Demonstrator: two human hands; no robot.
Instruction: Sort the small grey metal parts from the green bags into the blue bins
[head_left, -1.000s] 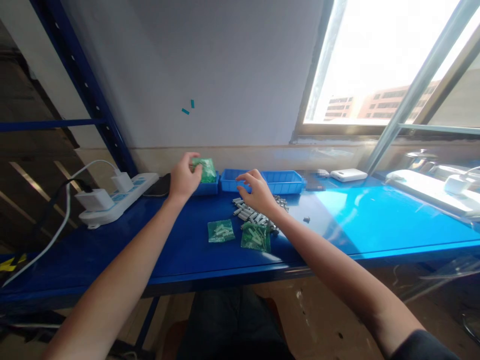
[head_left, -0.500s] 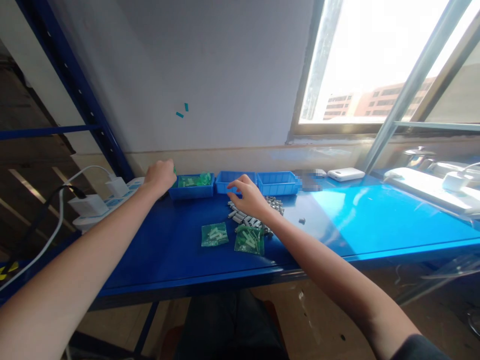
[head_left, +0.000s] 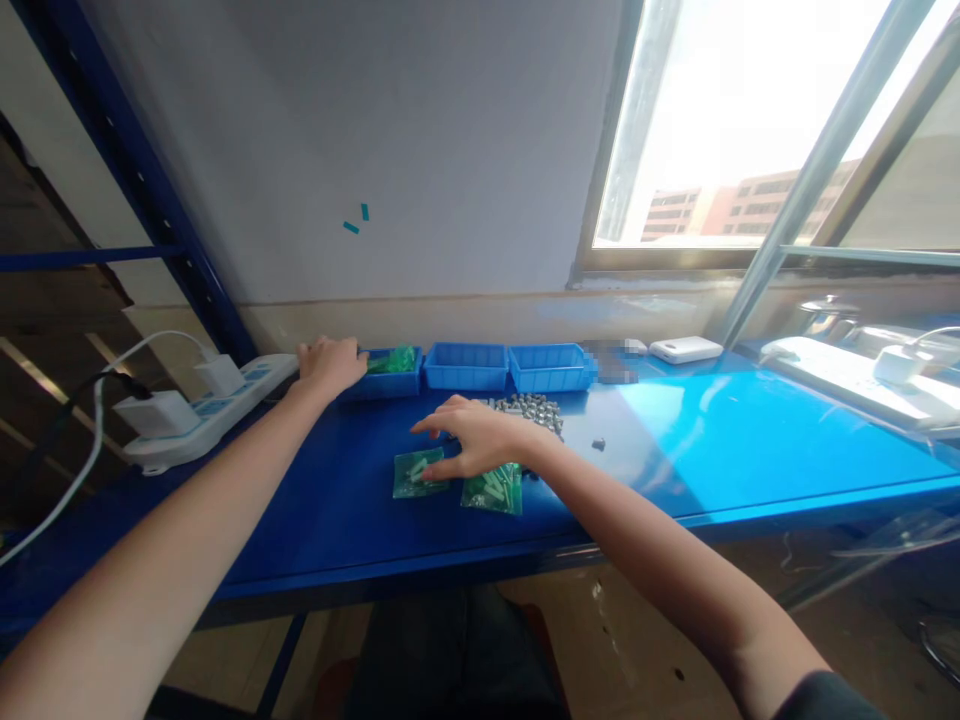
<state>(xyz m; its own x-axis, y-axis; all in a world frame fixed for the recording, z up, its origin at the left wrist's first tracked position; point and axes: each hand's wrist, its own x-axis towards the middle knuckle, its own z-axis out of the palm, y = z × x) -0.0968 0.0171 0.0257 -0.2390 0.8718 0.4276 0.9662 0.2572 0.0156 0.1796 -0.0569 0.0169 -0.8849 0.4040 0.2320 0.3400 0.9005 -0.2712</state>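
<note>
My left hand (head_left: 330, 366) is at the left end of a blue bin (head_left: 390, 386) that holds green plastic bags (head_left: 399, 359). Its fingers curl down toward the bin, and their tips are hidden. My right hand (head_left: 480, 437) is open, thumb and fingers spread, and looks empty. Its thumb overlaps the right edge of a small green zip bag (head_left: 409, 476) with pale cylindrical parts inside; contact is unclear. Beside it lies a second green bag (head_left: 493, 490) of similar parts, partly under the hand. A pile of small metal parts (head_left: 536, 412) is partly hidden behind this hand.
Two more blue bins, one in the middle (head_left: 466, 378) and one at right (head_left: 551, 378), stand along the wall. One loose metal piece (head_left: 598, 444) lies right of the pile. A white power strip (head_left: 217, 415) with plugs and cables is at left; a white device (head_left: 685, 349) is at the back.
My right hand has moved down and left, from above the metal pile to the green bags. My left hand has lowered to the left bin; green no longer shows at its fingers.
</note>
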